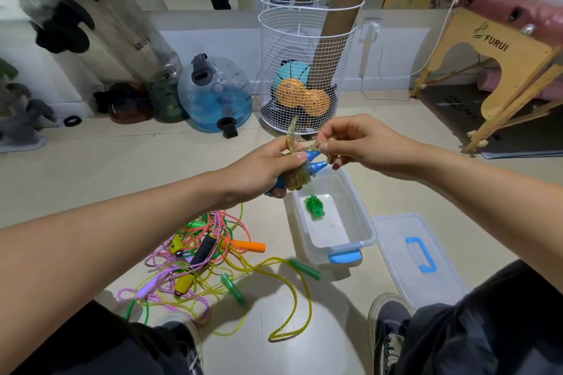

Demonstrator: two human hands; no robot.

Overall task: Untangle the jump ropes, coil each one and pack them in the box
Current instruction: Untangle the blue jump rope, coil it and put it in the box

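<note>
My left hand (pixel 268 167) grips the coiled blue-handled rope (pixel 300 175) above the box (pixel 362 222); right hand (pixel 362 141) pinches its loose end. Remaining tangle (pixel 207 256) on floor, left of box.

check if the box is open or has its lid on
Open: the box has no lid on; its lid lies flat on the floor beside it.

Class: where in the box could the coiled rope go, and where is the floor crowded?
The box has bare white bottom nearer the person than the green rope bundle. The floor between box and lid is bare. It is crowded left of the box, under the tangled ropes.
</note>
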